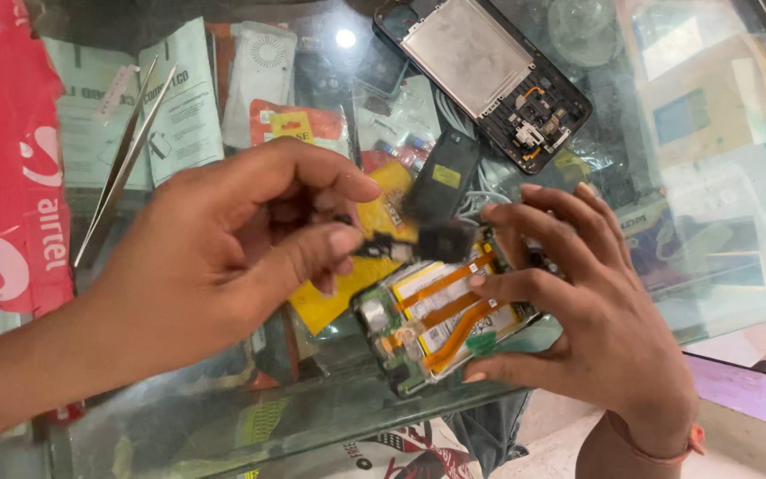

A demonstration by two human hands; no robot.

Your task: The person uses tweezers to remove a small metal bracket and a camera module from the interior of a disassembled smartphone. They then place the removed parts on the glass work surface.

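My right hand grips an opened phone body at its right side, near the glass counter's front edge. The phone shows a battery, orange flex cables and a green board. My left hand hovers just left of it, thumb and fingers pinching a small black part over the phone's upper end. A blurred black piece sits just above the phone; what holds it I cannot tell.
A second opened phone frame with a silver plate lies at the top centre. Metal tweezers lie at the left beside a red sheet. Packets and papers show under the glass counter. The counter's front edge runs below my hands.
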